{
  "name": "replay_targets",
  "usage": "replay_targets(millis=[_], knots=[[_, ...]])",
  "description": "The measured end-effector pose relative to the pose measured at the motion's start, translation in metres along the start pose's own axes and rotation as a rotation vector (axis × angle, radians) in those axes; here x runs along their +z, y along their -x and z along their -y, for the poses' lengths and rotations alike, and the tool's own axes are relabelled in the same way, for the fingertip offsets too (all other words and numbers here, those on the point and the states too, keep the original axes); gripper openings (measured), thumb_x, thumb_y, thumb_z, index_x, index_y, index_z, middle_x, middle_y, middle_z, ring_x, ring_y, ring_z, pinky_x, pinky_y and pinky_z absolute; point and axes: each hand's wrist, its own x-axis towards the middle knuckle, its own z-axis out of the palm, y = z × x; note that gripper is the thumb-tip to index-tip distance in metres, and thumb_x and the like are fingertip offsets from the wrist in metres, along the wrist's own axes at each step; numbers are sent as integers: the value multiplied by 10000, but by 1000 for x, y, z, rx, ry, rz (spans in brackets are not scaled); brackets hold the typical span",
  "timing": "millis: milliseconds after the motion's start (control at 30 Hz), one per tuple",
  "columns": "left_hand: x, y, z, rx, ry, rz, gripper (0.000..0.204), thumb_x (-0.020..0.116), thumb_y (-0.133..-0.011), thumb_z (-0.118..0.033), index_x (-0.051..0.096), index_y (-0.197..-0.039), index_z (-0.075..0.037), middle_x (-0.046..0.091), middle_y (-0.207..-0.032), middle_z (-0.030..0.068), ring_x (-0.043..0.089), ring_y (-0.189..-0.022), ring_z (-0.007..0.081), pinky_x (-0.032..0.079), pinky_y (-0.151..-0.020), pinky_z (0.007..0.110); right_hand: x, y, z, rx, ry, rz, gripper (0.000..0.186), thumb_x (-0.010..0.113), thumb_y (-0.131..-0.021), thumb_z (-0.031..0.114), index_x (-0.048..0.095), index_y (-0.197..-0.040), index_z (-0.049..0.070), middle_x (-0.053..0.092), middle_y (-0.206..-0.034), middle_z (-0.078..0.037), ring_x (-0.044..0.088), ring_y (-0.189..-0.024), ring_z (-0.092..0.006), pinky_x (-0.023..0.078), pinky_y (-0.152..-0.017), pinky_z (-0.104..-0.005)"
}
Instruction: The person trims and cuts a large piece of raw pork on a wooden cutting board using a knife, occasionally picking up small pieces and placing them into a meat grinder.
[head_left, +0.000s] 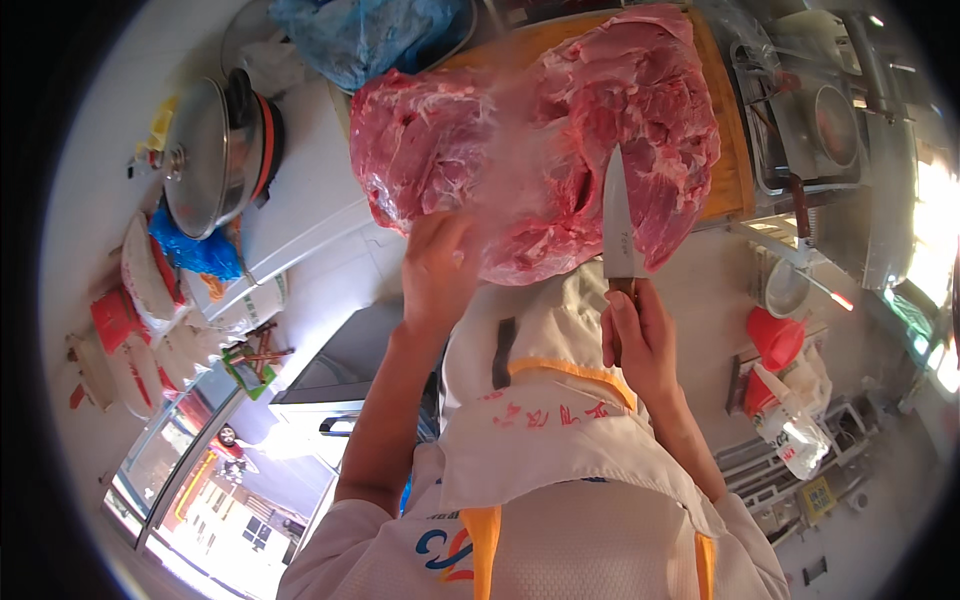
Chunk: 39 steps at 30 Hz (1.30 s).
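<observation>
A large slab of raw red meat (640, 130) lies on a wooden cutting board (733, 165), its left part (425, 140) reaching past the board's edge. In my right hand (643, 340) is a kitchen knife (618, 225), held by its dark handle. The blade points away from me and lies over the right part of the meat, tip toward its middle. My left hand (440, 262) has its fingers curled at the meat's near left edge, gripping it. A hazy smear blurs the meat's middle, so I cannot tell if it is one piece or two.
A blue plastic bag (365, 35) sits behind the meat at the left. A lidded electric pan (205, 155) stands on the left counter. To the right are a metal tray (775, 130), a red container (775, 338) and a metal rack (740, 440) lower down.
</observation>
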Motion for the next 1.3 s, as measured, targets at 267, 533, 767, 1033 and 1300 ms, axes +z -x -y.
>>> replay_targets(millis=[267,533,767,1033,1300], knots=[[6,53,18,-12,141,-248,190,817,-863,90,803,-1025,-6,763,-1066,122,729,-975,292,591,-848,369,38,0,2,54,108,-10,235,501,-1185,229,574,-1125,14,539,-630,-9,458,-434,-66,331,-432,-241],[-14,29,7,-80,230,-265,408,858,-847,25,757,-1239,-25,745,-1171,126,739,-989,287,603,-862,364,55,-4,10,88,125,-61,229,547,-1168,166,526,-981,36,567,-610,-6,508,-458,-66,354,-453,-272],[-4,-8,13,143,138,-60,290,830,-869,14,789,-1151,-40,777,-1046,114,760,-899,263,632,-767,361,62,-5,17,109,115,-49,220,544,-1166,154,535,-981,35,558,-609,-5,509,-463,-66,366,-458,-271],[-49,-25,27,-350,396,128,171,817,-940,-11,831,-1110,4,824,-968,71,762,-849,118,602,-785,266,54,-5,8,67,66,-24,209,552,-1160,144,539,-988,26,555,-602,-9,506,-464,-66,378,-465,-276],[-57,-26,40,-461,531,219,270,823,-985,-76,784,-1237,15,800,-1067,50,747,-950,109,604,-853,278,60,0,5,112,21,26,163,568,-1157,144,566,-1055,17,579,-678,-10,528,-509,-67,419,-487,-270]])
